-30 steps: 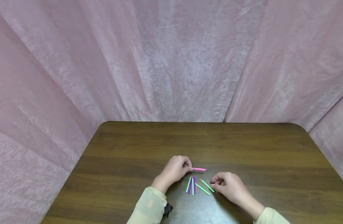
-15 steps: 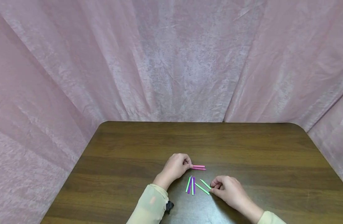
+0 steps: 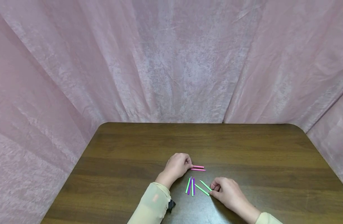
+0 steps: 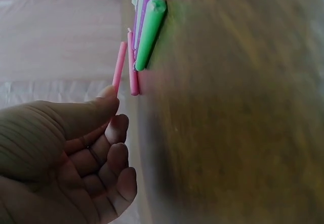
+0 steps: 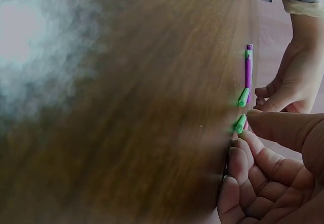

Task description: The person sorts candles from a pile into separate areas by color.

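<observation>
Left hand (image 3: 176,166) pinching a pink candle (image 4: 120,64) by one end

That slight hold could be letting the candle swivel or slip; a careless brush could be setting the second pink candle (image 3: 198,170) rolling. The pinched one is pointing rightward from the thumb, lying just beside its twin; the right hand (image 3: 227,191), apart from the left, is meeting a green candle (image 3: 205,185) with curled fingertips (whether gripping it, I cannot tell).
</observation>
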`<state>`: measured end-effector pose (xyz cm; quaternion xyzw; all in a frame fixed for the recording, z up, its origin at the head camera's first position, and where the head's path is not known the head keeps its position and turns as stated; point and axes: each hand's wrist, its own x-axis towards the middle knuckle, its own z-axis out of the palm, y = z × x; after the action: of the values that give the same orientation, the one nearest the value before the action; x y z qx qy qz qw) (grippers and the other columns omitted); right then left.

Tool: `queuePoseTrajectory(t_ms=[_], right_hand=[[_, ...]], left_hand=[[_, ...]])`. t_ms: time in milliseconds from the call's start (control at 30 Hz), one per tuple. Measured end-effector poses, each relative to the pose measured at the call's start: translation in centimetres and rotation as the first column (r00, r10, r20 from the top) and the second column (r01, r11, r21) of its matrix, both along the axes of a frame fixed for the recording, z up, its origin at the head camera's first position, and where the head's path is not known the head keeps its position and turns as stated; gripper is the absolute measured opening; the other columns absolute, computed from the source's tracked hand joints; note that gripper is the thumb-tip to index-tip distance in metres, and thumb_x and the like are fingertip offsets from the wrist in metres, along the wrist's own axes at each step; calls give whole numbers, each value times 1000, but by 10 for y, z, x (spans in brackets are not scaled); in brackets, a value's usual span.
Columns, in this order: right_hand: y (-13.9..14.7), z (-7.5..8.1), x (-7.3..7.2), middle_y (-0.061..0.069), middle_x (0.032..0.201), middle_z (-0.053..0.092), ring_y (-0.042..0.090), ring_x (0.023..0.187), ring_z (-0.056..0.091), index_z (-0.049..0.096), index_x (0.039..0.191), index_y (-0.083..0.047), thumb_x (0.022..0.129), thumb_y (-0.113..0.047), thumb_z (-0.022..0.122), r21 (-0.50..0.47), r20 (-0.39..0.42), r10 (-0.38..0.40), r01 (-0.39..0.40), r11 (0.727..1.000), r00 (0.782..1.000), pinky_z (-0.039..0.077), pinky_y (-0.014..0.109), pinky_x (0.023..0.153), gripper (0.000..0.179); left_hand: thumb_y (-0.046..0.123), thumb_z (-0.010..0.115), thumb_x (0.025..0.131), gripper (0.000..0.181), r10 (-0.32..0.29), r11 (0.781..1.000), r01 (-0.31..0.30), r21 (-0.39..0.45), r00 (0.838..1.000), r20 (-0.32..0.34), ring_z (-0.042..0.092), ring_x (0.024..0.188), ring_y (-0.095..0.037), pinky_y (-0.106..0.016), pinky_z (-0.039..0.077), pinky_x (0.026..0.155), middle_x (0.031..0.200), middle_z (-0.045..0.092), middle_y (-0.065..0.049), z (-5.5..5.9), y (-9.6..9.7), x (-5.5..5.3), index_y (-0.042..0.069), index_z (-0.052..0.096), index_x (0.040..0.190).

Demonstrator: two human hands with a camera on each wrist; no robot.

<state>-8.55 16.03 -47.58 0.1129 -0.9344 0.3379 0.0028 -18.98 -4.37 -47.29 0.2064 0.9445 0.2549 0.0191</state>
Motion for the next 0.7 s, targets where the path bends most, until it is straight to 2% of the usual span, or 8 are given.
queuePoseTrajectory(t_ms=[367,700], right_hand=[[-3,-2,-1,-16,62,51,-3,59,44,59,69,-21,70,-9,81,32,16,-38,37,999,999,39,24,58,25],[-4,-3,-2,-16,61,48,-2,58,44,57,67,-21,68,-6,81,67,-3,-59,59,996,998,39,26,59,28]], left_hand=[[24,79,80,22,-4,1000,4,-24,1000,-1,49,59,-6,-27,41,56,59,51,13,-3,3,-1,20,63,65],[22,79,79,21,-10,999,10,-47,1000,7,51,62,-6,-26,42,58,61,52,14,-4,3,-2,21,63,65]])
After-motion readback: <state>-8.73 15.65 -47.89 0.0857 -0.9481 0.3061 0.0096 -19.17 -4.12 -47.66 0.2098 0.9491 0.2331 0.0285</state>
